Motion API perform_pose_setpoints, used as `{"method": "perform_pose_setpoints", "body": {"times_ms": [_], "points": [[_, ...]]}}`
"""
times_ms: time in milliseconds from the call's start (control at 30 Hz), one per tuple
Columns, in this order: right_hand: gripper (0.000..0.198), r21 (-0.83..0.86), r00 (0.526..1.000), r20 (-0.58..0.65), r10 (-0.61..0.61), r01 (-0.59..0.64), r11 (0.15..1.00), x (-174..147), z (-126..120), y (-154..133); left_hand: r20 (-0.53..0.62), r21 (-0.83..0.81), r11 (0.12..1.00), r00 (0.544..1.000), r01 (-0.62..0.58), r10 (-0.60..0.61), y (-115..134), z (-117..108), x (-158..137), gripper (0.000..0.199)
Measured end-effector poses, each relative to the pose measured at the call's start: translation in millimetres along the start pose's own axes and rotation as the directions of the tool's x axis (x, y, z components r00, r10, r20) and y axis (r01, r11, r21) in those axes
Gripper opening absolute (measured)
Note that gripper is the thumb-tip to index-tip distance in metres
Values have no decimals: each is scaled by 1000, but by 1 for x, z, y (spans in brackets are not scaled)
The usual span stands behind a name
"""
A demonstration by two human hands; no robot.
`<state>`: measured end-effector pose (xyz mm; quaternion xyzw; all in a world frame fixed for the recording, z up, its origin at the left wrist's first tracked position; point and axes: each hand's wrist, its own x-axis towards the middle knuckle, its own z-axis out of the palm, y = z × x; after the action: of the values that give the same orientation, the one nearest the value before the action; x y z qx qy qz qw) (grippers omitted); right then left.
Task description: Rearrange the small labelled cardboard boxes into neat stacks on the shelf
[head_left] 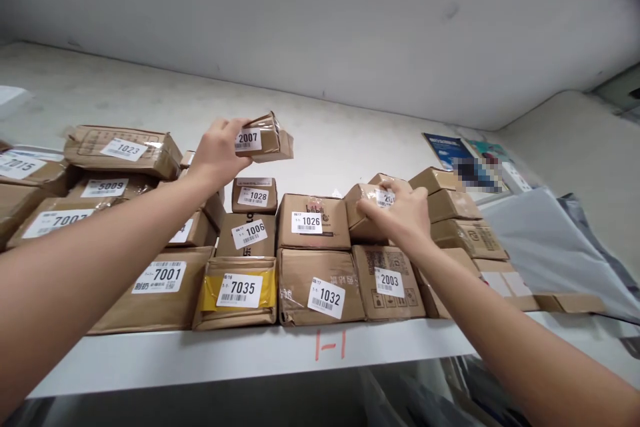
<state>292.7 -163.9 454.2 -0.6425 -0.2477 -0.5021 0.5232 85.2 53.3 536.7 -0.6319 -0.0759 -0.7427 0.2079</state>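
Note:
My left hand [213,153] is raised above the shelf, its fingers closed around one end of a small cardboard box [271,140] labelled 2007. This box is tilted and clear of the stacks below, over the box marked 1028 [267,190]. To the right, my right hand [406,213] grips another cardboard box [357,213] by its front; fingers partly cover its label, leaving only "20" and part of a further digit readable. That box rests on top of the box labelled 2003 [407,293], beside the box labelled 1026 [333,233].
A white shelf [225,357] with red "1-1" writing carries stacked parcels. Box 1023 [85,147] tops the left stack. Boxes 7035 [205,313] and 1032 [300,273] stand along the front. Rightward are more stacked cartons [483,240] and a large grey bag [555,233]. The ceiling [320,27] is close above.

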Motion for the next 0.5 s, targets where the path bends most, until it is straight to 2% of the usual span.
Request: {"method": "perform_pose_setpoints", "body": {"times_ms": [133, 300, 500], "points": [[58, 23, 997, -73, -7, 9, 1000, 10, -11, -11, -57, -7, 1000, 998, 0, -1, -3, -10, 1, 69], [57, 29, 982, -182, -52, 58, 998, 18, -18, -21, -67, 0, 1000, 997, 23, -23, -7, -23, 0, 67], [57, 106, 948, -314, -51, 89, 990, 28, -17, -31, -81, -3, 999, 996, 34, -35, -16, -25, -6, 69]]}}
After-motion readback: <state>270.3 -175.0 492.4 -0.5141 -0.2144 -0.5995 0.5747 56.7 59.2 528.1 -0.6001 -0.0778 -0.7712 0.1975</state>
